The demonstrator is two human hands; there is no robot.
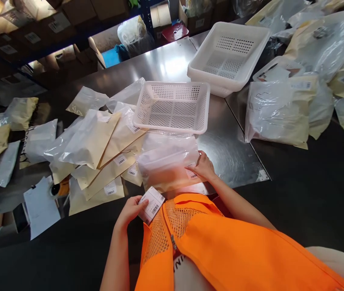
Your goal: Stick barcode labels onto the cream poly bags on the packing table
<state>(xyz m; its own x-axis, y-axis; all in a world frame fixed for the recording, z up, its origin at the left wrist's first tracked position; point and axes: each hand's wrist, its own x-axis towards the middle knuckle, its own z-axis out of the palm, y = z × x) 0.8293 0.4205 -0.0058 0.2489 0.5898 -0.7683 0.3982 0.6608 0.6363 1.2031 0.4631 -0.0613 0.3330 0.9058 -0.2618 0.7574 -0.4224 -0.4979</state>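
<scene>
My left hand [132, 211] is closed on a white printed label sheet with a barcode [153, 205], held close to the orange vest [235, 234]. My right hand [202, 167] grips the right edge of a clear-and-tan plastic bag [167, 167] lying at the table's front edge. A small barcode label [191, 173] on that bag shows beside my right fingers. Just behind the bag stands a white perforated basket [172, 107]; nothing shows inside it. Left of the bag, several similar packed bags [90, 137] lie in an overlapping pile, some with barcode labels.
Stacked white baskets [229, 56] stand at the back right of the metal table [220, 129]. More packed bags [281, 109] heap up on the right. A clipboard with paper [41, 208] and a tape roll [59, 188] lie at left. Shelves with cardboard boxes [53, 24] are behind.
</scene>
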